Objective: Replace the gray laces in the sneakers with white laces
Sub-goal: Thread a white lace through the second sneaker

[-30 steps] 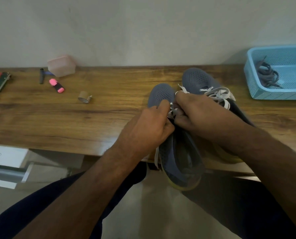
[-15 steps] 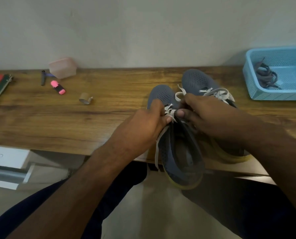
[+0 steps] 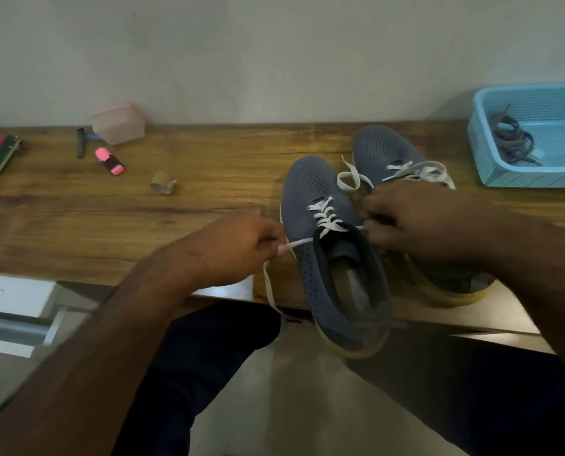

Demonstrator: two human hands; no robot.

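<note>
I sit at a wooden table point(image 3: 189, 205) with two gray-blue sneakers in front of me, toes pointing away toward the wall. The near sneaker point(image 3: 337, 268) lies between my hands, its long axis running from me toward the wall, heel overhanging the table edge above my lap. A white lace point(image 3: 325, 215) criss-crosses its eyelets, already threaded up to the collar.

My left hand point(image 3: 238, 251) sits just left of this sneaker, fingers curled, pinching one end of the white lace; that end stretches sideways from the top eyelet to my fingertips, and its loose tail hangs down past the table edge. My right hand point(image 3: 416, 222) is on the opposite side, fingers curled and resting over the second sneaker point(image 3: 386, 146). It seems to be gripping the other lace end, though the pinch itself is hidden. A loop of lace lies just beyond it.

So the two ends run across the shoe, left and right, at right angles to its length. Both hands are about equally near the top eyelets. I judge the next move is to draw the ends snug and cross them over the tongue.

The gray laces point(image 3: 513, 139) lie in a blue basket point(image 3: 481, 149) far to my right.
</note>
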